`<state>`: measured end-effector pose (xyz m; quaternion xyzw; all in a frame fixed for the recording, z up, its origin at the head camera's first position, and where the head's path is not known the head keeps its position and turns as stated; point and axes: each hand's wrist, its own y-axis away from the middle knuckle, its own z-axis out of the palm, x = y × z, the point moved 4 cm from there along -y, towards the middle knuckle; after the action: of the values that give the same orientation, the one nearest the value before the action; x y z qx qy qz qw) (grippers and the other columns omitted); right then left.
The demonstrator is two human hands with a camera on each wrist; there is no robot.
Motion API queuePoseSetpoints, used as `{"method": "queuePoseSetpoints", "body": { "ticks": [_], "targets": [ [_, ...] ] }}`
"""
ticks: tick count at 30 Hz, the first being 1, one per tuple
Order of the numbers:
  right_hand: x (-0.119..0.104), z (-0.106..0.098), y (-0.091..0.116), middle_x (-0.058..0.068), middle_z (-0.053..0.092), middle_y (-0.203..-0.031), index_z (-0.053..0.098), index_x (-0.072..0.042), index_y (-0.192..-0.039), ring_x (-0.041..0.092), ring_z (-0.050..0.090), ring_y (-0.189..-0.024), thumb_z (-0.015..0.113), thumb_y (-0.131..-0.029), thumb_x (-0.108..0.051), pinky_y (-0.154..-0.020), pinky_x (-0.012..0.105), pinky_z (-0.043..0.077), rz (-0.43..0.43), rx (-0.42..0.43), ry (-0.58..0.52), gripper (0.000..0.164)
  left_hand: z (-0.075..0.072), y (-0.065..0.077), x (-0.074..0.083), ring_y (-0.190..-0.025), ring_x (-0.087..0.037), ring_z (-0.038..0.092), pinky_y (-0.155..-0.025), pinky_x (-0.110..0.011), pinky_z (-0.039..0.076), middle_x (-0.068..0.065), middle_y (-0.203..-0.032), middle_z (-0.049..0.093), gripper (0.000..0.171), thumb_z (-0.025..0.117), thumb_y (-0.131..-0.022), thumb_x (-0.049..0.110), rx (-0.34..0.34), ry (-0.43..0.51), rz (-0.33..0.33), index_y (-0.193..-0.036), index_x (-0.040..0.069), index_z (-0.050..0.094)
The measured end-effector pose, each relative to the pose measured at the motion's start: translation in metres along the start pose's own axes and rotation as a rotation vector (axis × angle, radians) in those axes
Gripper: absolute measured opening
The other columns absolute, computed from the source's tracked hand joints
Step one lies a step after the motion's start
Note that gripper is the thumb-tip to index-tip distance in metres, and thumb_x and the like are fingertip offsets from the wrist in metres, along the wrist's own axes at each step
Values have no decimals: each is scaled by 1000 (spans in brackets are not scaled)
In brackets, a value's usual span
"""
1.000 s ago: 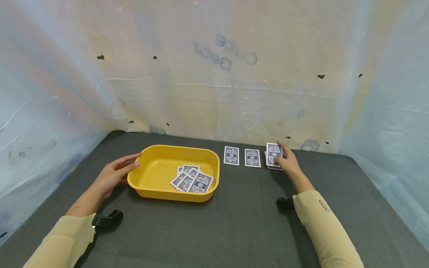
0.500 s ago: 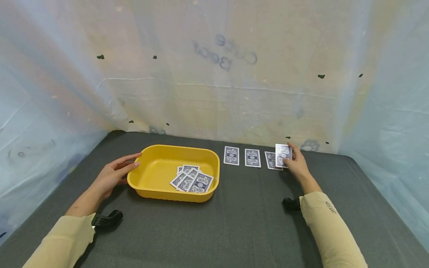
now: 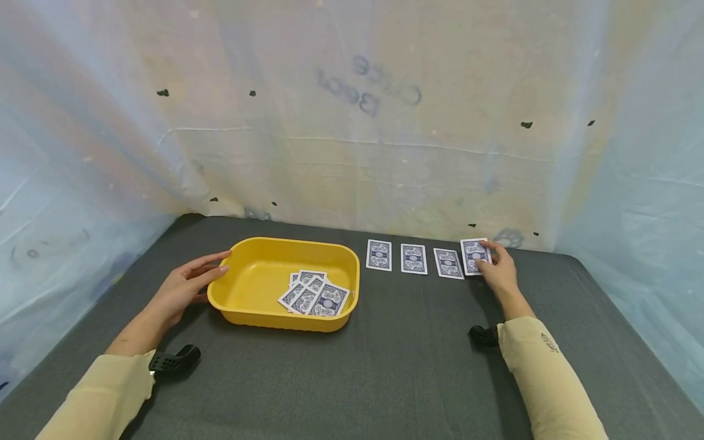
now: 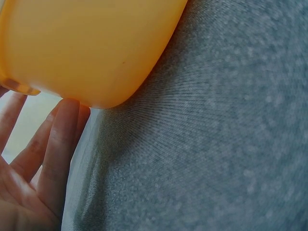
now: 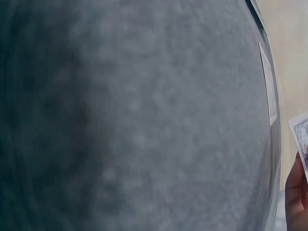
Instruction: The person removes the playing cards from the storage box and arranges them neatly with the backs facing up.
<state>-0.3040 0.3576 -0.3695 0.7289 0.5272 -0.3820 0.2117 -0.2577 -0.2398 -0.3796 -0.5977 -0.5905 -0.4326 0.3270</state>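
Note:
In the head view my right hand [image 3: 499, 272] pinches a blue-backed playing card [image 3: 474, 256] between thumb and fingers. That card is at the right end of a row, back side up. To its left three more cards lie face down: a slightly slanted card [image 3: 448, 264], a middle card [image 3: 414, 259] and a far-left card [image 3: 379, 255]. My left hand [image 3: 184, 287] rests straight fingers against the left end of a yellow plastic tray [image 3: 242, 315]; the left wrist view shows fingertips [image 4: 67, 108] at its outer wall. Several face-down cards [image 3: 330, 299] overlap inside the tray.
A dark grey cloth [image 3: 352, 385] covers the table. Behind it hangs a translucent plastic sheet [image 3: 352, 171], close to the row of cards. Black wrist straps [image 3: 175, 360] sit at both cuffs.
My right hand has carried its card rightward from over the third card in the row to a spot just right of it, uncovering that card. My left hand and the tray stay put.

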Motion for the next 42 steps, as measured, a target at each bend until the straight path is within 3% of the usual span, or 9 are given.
{"method": "queuePoseSetpoints", "body": {
  "ticks": [3,9,24,31,37,42],
  "targets": [
    [2,-1,-1,31,52,-127,40,-4,-143,28,53,-100,51,-92,-5,-65,18,38,13,-10,13,52,0,0,0,-93,7,57,-85,-40,55,-5,-137,50,67,55,-91,54,-3,2,2,-149,24,38],
    [7,-6,-2,35,49,-130,34,0,-145,32,52,-104,51,-91,-5,-66,19,38,22,-55,38,57,0,0,-1,-93,7,56,-87,-43,54,-16,-146,41,68,54,-92,55,-7,-7,1,-149,24,36],
    [13,-5,-5,35,47,-126,32,5,-145,36,50,-100,53,-92,-9,-71,31,40,66,-123,187,59,0,-1,1,-97,0,56,-87,-44,54,-18,-147,40,71,54,-90,59,-1,-14,-19,-149,25,36],
    [9,-7,-3,36,47,-126,40,8,-138,43,46,-106,58,-91,-15,-92,53,39,17,-108,296,55,0,-1,1,-93,4,56,-86,-42,54,-18,-148,39,71,54,-90,58,-3,-13,-12,-150,24,35],
    [7,-8,-1,35,50,-127,52,12,-126,47,46,-116,60,-90,-15,-102,55,32,9,-72,359,46,0,-1,1,-94,5,55,-86,-42,54,-18,-148,38,70,54,-91,58,-10,-9,-13,-150,25,36],
    [8,-8,-1,35,53,-123,57,12,-121,46,48,-113,61,-90,-15,-99,54,34,5,-45,357,41,0,-1,2,-93,7,55,-85,-39,55,-18,-148,38,70,54,-91,57,-7,2,-18,-149,25,36]
  ]
}}
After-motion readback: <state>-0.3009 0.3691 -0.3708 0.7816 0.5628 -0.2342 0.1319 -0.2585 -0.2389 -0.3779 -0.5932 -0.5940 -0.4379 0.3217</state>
